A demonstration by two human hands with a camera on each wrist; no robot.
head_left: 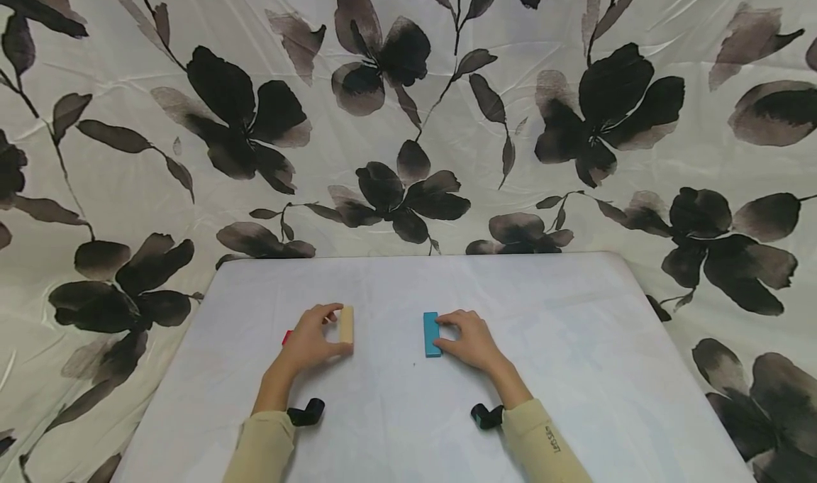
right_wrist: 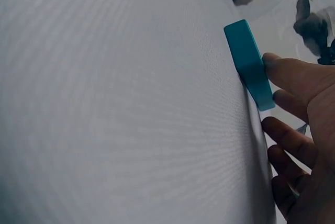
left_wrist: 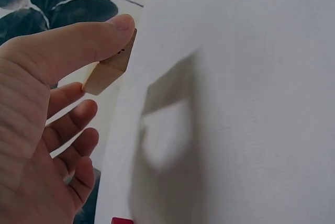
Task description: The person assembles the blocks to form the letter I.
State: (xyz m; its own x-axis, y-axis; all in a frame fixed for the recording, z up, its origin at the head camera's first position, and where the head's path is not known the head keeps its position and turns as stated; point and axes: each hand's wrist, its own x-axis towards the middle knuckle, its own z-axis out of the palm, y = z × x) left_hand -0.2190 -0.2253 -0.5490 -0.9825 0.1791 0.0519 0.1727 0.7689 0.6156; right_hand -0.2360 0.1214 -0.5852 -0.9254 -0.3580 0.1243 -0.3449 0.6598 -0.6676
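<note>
My left hand (head_left: 311,340) pinches a pale wooden block (head_left: 347,324) at its two ends, thumb at the near end, index finger at the far end. In the left wrist view the wooden block (left_wrist: 106,76) is off the table and casts a shadow. A blue block (head_left: 431,335) lies farther right, its long side running away from me. With bent thumb and index finger, my right hand (head_left: 471,338) holds its right side; the contact of the index finger is partly hidden. The right wrist view shows the thumb against the blue block (right_wrist: 246,51).
A red piece (head_left: 287,337) lies just left of my left hand, mostly hidden by it. The white table (head_left: 549,306) ends at a far edge before a flower-patterned cloth (head_left: 498,135). Black wrist cameras (head_left: 307,413) sit on both wrists.
</note>
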